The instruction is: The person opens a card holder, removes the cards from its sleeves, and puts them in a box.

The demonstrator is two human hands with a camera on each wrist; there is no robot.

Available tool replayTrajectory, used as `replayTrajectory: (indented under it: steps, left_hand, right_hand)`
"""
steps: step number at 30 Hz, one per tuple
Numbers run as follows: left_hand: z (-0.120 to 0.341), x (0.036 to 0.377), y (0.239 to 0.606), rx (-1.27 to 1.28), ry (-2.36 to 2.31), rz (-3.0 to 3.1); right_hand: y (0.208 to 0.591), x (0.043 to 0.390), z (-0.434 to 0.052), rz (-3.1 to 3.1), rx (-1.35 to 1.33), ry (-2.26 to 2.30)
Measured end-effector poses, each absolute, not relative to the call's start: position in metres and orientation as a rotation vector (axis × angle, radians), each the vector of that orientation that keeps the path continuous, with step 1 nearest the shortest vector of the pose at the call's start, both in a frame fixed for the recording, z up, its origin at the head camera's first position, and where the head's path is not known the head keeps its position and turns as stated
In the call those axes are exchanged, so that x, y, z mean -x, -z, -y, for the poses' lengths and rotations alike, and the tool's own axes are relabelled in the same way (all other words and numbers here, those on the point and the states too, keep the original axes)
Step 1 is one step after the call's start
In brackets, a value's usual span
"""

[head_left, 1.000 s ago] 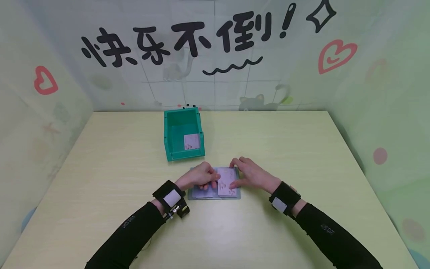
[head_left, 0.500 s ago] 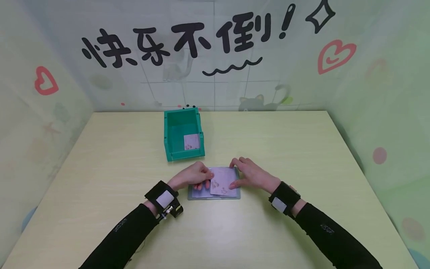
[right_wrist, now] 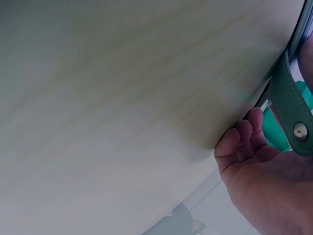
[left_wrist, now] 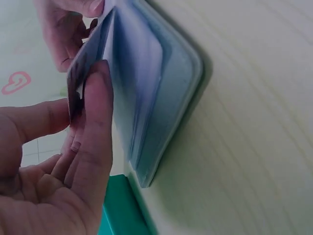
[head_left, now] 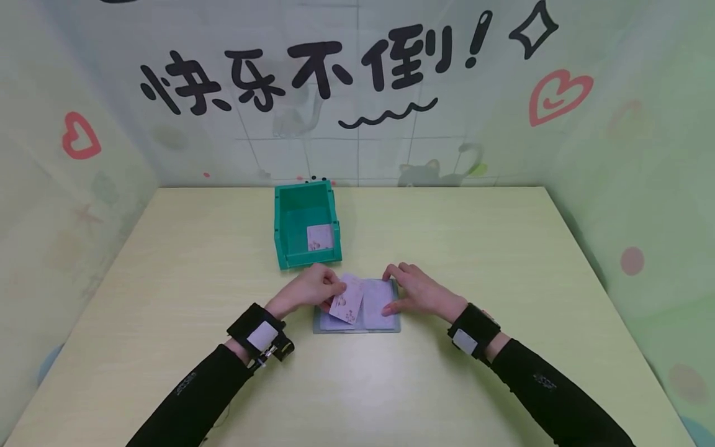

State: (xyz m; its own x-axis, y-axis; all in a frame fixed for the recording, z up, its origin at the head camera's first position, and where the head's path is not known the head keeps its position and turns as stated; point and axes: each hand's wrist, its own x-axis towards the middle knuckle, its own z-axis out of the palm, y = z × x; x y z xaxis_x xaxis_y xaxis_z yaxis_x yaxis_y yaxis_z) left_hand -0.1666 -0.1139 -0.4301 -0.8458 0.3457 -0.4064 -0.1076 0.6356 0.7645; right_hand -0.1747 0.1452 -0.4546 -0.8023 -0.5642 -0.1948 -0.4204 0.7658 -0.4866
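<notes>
An open grey-blue card holder (head_left: 357, 327) lies on the table in front of me. My left hand (head_left: 335, 292) pinches a pale pink card (head_left: 346, 302) by its edge and holds it tilted over the holder's left page. The left wrist view shows thumb and finger on the card (left_wrist: 74, 90) beside the holder's clear sleeves (left_wrist: 171, 93). My right hand (head_left: 389, 288) rests on the holder's right page, thumb on the page and fingers at its far edge. The right wrist view shows the holder's green snap strap (right_wrist: 291, 105) next to that hand (right_wrist: 254, 161).
A green plastic bin (head_left: 279, 230) stands just beyond the holder with one card (head_left: 320, 237) lying inside; its corner (left_wrist: 120, 215) shows in the left wrist view. The pale yellow table (head_left: 475, 236) is walled in by printed curtains at the back and on both sides.
The left hand has drawn the card leftward off the holder's right page and tilted it. The left forearm has shifted left. The right hand has stayed in place.
</notes>
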Motion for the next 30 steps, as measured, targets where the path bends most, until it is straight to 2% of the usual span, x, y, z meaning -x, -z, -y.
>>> replayTrajectory:
  steps: [10,18,30]
  left_hand:
    - [0.14,0.18,0.417,-0.141,-1.305,-2.447]
    - [0.146,0.188,0.417,0.105,-1.577,-2.671]
    - [0.131,0.212,0.425,0.057,-1.567,-3.098]
  right_hand:
    - [0.455,0.175,-0.146,-2.642,0.801,0.637]
    - [0.458,0.175,-0.146,-2.61,0.719,0.666]
    - [0.457,0.175,-0.145,-2.613,0.682,0.671]
